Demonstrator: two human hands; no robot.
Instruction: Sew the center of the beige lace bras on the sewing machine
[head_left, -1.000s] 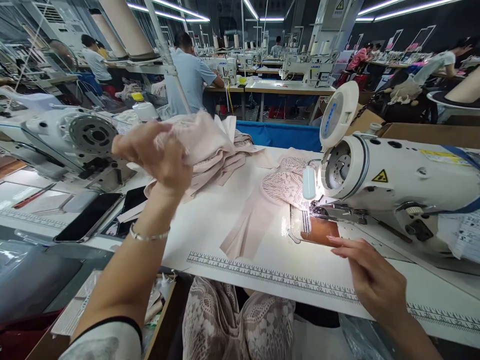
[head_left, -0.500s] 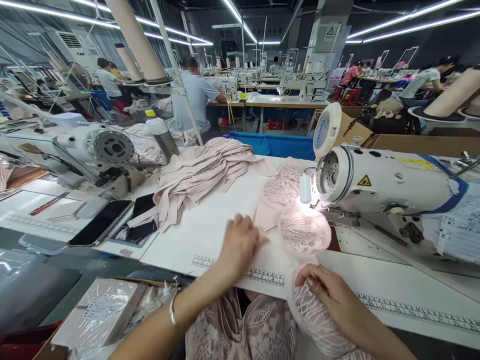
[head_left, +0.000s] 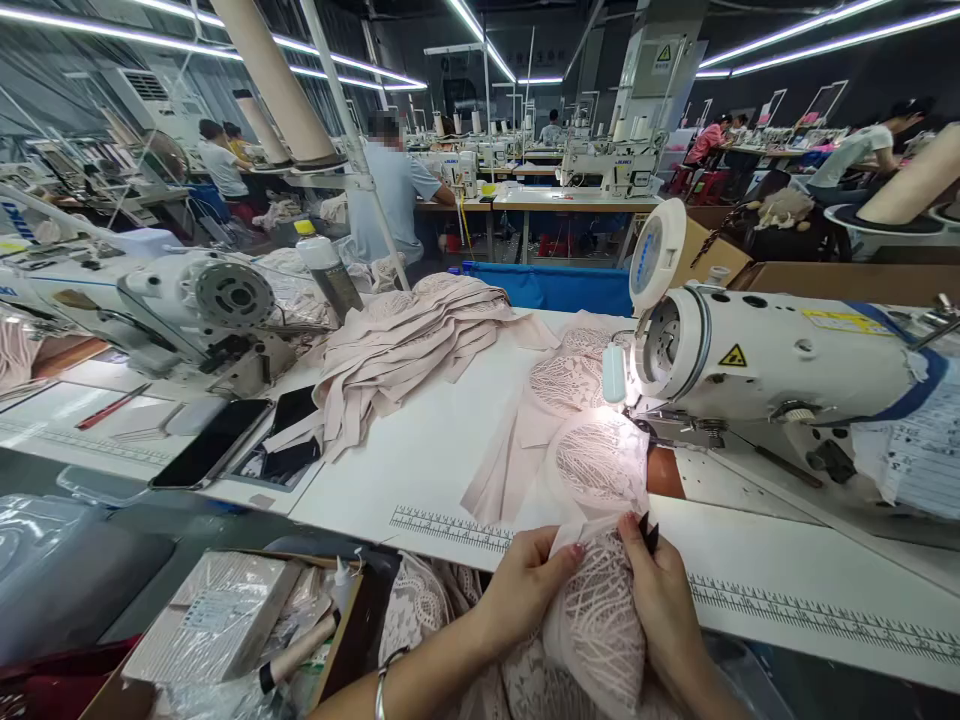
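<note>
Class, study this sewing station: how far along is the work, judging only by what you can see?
Done: hard to tell. In hand: the left hand and right hand grip one lace piece at the table edge, near the sewing machine. Left: a pile of plain cut pieces waits.

Your left hand [head_left: 525,590]: bare, no glove | your left wrist: thin silver bangle [head_left: 384,678], plain and smooth | your left forearm: bare, no sleeve in view | your right hand [head_left: 664,600]: bare, no glove or ring visible | nails: painted dark reddish | your right forearm: bare, no watch
</note>
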